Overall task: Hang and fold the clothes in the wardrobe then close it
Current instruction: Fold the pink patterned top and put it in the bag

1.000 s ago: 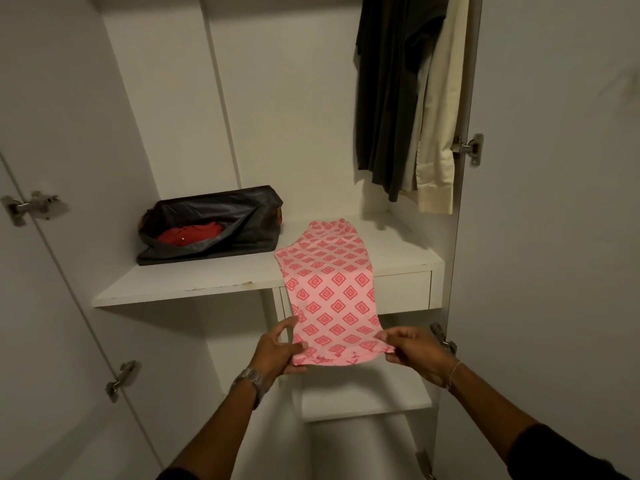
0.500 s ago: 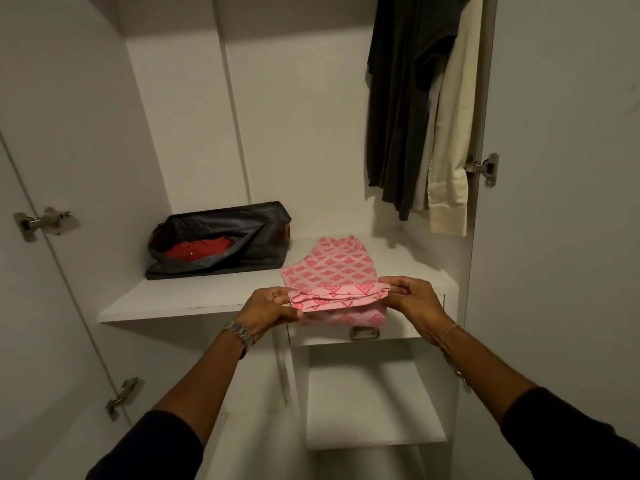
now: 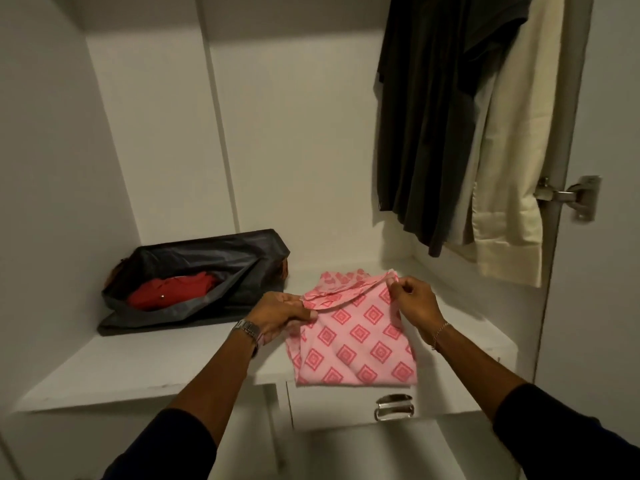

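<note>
Pinching the pink cloth [image 3: 353, 337] with both hands — left [image 3: 282, 315], right [image 3: 414, 303] — fingers clamped on its folded-over edge, we hold it doubled on the shelf [image 3: 138, 362].

Pink cloth [image 3: 356, 337] up front, pale pink ground scattered with darker pink-red diamonds, each a square inside a square. Its turned-over top edge shows the same print, a touch paler. To the left, a black bag [image 3: 194, 271] with a dull sheen, brown showing at its ends, and something plain bright red [image 3: 173, 289] lying in its mouth. The shelf [image 3: 138, 362] is white, greyed by the dim light, and so are the walls [image 3: 294, 150] and the door [image 3: 609, 306]. Hanging up top right: a charcoal garment [image 3: 426, 133], plain, and a cream one [image 3: 512, 174], plain too. Silver hinge [image 3: 571, 195], silver drawer handle [image 3: 394, 407], silver watch [image 3: 247, 329], dark sleeves [image 3: 554, 431].
</note>
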